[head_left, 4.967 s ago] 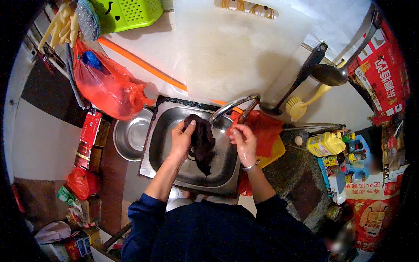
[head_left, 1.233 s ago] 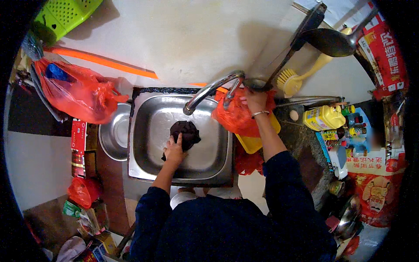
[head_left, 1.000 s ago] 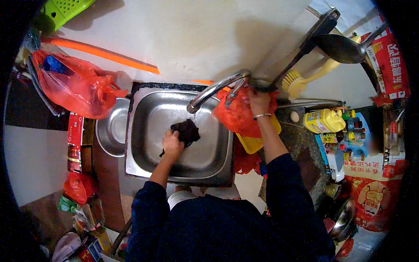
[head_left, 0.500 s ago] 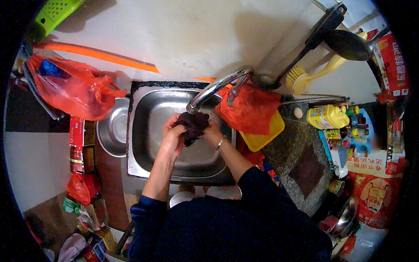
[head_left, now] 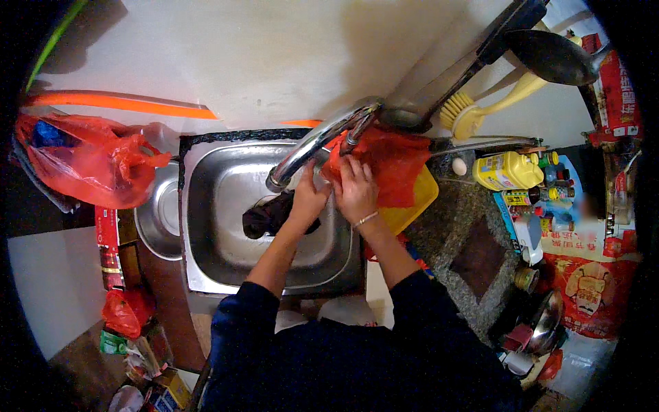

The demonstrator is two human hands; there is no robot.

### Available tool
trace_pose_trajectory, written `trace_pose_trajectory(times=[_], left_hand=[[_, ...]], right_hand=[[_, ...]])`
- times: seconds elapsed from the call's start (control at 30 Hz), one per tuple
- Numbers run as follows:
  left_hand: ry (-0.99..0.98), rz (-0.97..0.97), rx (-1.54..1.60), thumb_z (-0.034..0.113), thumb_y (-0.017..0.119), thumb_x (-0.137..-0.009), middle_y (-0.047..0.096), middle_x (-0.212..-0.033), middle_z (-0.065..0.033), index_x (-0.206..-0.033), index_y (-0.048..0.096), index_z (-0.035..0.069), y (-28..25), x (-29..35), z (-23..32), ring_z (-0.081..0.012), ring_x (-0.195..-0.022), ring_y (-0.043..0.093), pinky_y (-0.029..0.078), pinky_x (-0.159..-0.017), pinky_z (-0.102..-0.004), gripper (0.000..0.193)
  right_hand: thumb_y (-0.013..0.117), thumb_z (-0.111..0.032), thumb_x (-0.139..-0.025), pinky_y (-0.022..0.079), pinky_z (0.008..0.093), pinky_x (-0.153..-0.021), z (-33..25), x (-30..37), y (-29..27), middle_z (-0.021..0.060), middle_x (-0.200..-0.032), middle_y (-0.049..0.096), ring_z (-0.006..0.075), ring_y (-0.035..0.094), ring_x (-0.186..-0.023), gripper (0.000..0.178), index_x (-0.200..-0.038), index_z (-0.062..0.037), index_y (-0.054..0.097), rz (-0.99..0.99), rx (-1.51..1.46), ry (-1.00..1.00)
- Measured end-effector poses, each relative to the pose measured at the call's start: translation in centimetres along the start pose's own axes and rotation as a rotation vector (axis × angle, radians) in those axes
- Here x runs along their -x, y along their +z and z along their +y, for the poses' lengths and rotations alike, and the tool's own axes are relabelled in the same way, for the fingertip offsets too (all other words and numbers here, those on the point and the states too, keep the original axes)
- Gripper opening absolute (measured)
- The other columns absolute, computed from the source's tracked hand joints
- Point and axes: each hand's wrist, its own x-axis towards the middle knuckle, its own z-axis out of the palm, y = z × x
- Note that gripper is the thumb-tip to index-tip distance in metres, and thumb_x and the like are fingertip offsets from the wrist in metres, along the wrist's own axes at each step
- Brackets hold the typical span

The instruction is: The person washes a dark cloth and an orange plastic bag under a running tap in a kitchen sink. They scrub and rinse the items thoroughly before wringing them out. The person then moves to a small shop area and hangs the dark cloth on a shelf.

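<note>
A dark, crumpled cloth (head_left: 266, 218) lies in the stainless-steel sink (head_left: 206, 237), partly covered by my left hand. Above the basin, my left hand (head_left: 310, 199) is empty, its fingers and thumb apart, just right of the spout of the chrome tap (head_left: 319, 147). My right hand (head_left: 357, 192), with a bracelet at the wrist, reaches to the near left edge of a red plastic bag (head_left: 398, 165) by the tap. Its fingers are stretched out at the bag, close below the tap's side lever; whether they touch the lever is hard to see.
A yellow tray (head_left: 419, 202) sits under the red bag. On the stone counter at right are an egg (head_left: 459, 166), a yellow jug (head_left: 508, 172) and several bottles. A yellow brush (head_left: 467, 117) and a black ladle (head_left: 552, 58) hang above. Left stands a metal basin (head_left: 161, 213).
The dark cloth has gone from both hands down into the sink. My hands have moved up toward the tap, the right one to the red bag. The view has shifted slightly.
</note>
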Motion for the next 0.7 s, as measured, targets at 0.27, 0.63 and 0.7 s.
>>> trace_pose_trajectory(times=[0.27, 0.63, 0.7], left_hand=[[-0.486, -0.162, 0.702, -0.001, 0.054, -0.074, 0.059, -0.103, -0.0064, -0.112, 0.054, 0.006, 0.6, 0.8, 3.1, -0.0167, -0.085, 0.056, 0.046, -0.069, -0.0272, 0.039], [0.046, -0.082, 0.006, 0.001, 0.052, -0.074, 0.058, -0.088, -0.0085, -0.108, 0.056, 0.004, 1.7, 2.8, 0.9, -0.0182, -0.070, 0.057, 0.047, -0.063, -0.0299, 0.035], [-0.102, -0.122, 0.232, 0.008, 0.055, -0.078, 0.058, -0.090, -0.0060, -0.108, 0.056, 0.005, 1.9, 2.7, 1.2, -0.0174, -0.071, 0.057, 0.047, -0.063, -0.0305, 0.030]], right_hand=[[0.062, -0.017, -0.075, 0.047, 0.0357, -0.067, 6.0, -1.9, -0.3, 0.0111, -0.076, 0.059, 0.0226, 0.058, -0.073, 0.017, -0.088, -0.0064, 0.059, -0.068, -0.630, 0.308], [0.056, -0.027, -0.085, 0.041, 0.0323, -0.089, 12.6, -4.0, 1.1, 0.0135, -0.105, 0.061, 0.0236, 0.056, -0.098, 0.032, -0.106, -0.0033, 0.060, -0.161, -0.756, 0.537], [0.057, -0.025, -0.084, 0.042, 0.0324, -0.088, 12.3, -4.0, 0.8, 0.0132, -0.103, 0.061, 0.0229, 0.056, -0.097, 0.030, -0.105, -0.0036, 0.060, -0.153, -0.803, 0.539]])
